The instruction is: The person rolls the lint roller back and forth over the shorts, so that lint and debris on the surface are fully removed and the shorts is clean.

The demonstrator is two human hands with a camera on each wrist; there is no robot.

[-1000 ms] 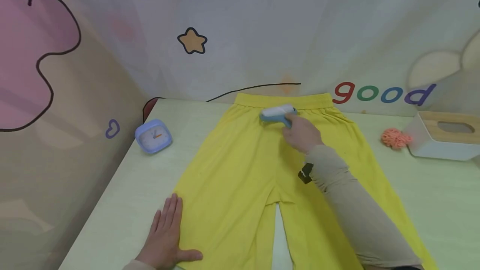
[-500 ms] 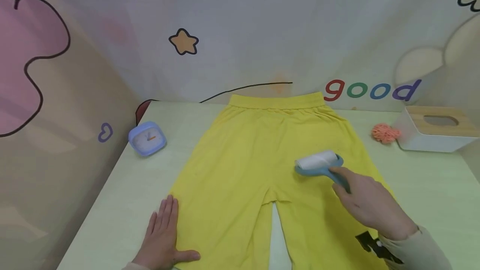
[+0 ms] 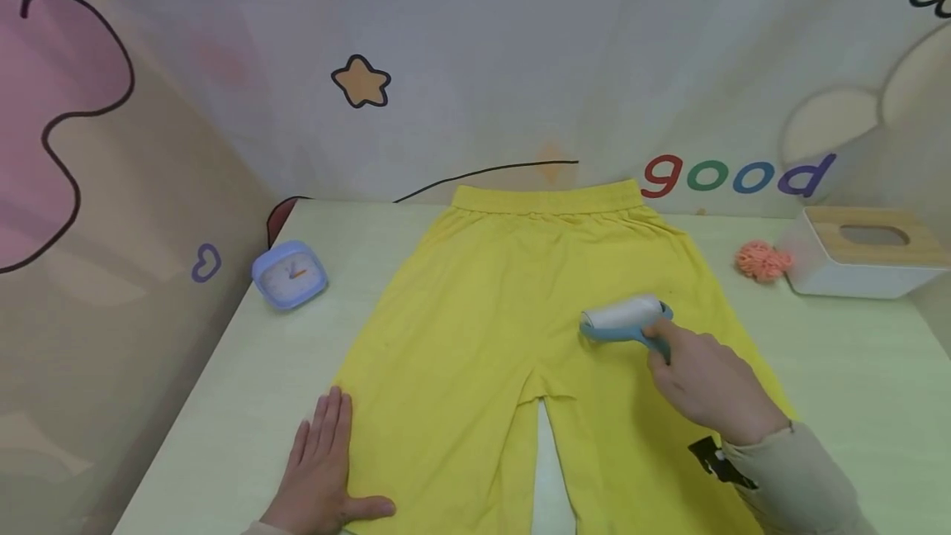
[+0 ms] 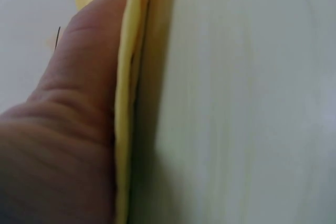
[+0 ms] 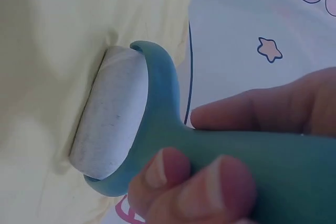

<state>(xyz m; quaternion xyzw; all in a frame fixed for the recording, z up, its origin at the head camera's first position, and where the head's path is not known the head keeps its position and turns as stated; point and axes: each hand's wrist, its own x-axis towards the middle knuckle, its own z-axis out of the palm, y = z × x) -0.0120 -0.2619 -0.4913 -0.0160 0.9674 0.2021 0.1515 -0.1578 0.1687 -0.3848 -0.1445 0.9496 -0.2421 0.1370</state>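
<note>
Yellow trousers [image 3: 461, 320] lie spread on the pale green table, waistband toward the back wall. My right hand [image 3: 709, 382] grips the blue handle of a lint roller [image 3: 624, 316] over the trousers, right of the crotch seam. In the right wrist view, the white roll of the lint roller [image 5: 113, 111] presses against the cloth, and fingers curl round the handle. At the lower left, my left hand [image 3: 315, 469] rests flat along the trousers' outer edge, thumb out over the leg's hem. The left wrist view shows the thumb side of the left hand [image 4: 68, 98] against the cloth edge.
A small blue clock [image 3: 290, 275] stands on the table's left side. Toward the back right are a coral-pink bundle of cord [image 3: 763, 261] and a white tissue box [image 3: 854, 271] with a wooden lid. A printed cloth backdrop [image 3: 475, 64] rises behind the table [image 3: 223, 403].
My right hand has brought the lint roller from just below the waistband back toward me and to the right, then slightly left and lower onto the cloth. The left hand stays in place.
</note>
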